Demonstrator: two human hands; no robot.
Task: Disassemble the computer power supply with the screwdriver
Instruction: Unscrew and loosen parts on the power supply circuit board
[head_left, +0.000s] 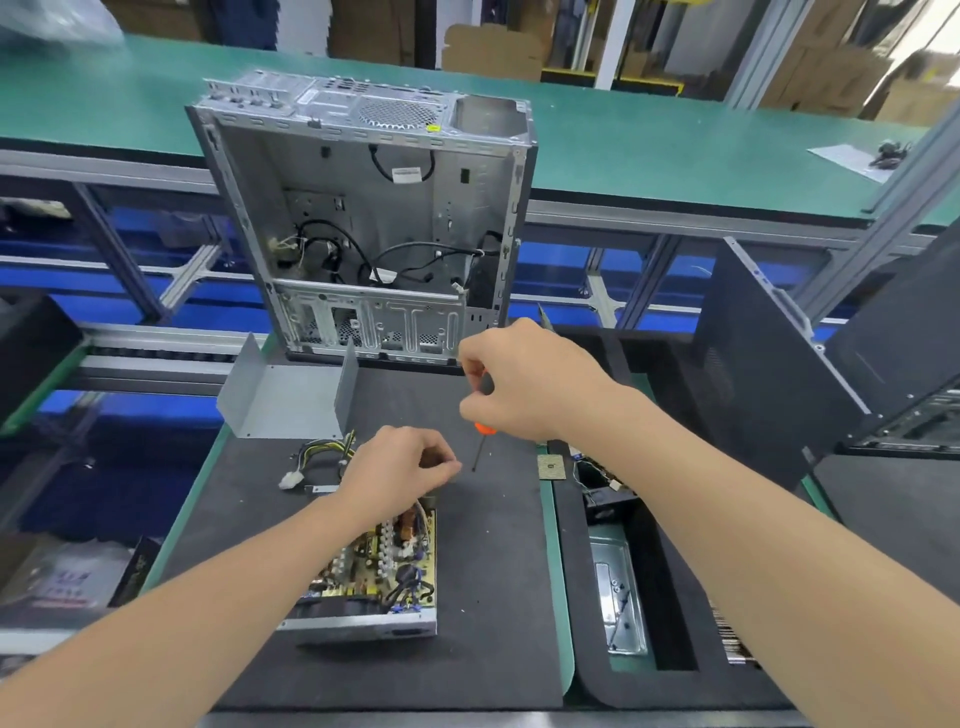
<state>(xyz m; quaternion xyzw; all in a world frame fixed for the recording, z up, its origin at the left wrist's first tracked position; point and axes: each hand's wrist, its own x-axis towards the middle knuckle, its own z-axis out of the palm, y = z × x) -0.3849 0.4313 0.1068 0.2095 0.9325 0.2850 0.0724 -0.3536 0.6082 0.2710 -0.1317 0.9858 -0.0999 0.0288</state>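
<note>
Two hands hover over a black foam mat (493, 571). The right hand (524, 384) grips a black-handled, orange-collared screwdriver (483, 427) with its shaft pointing down. The left hand (400, 467) curls its fingertips together above the far end of the opened grey metal power supply (379, 566). Whether they pinch anything is hidden.

At centre frame, the right hand (524, 379) hides most of the handle of the screwdriver (483, 427). The left hand (400, 462) covers the far end of the power supply (384, 566); whether it pinches anything is unclear.
</note>
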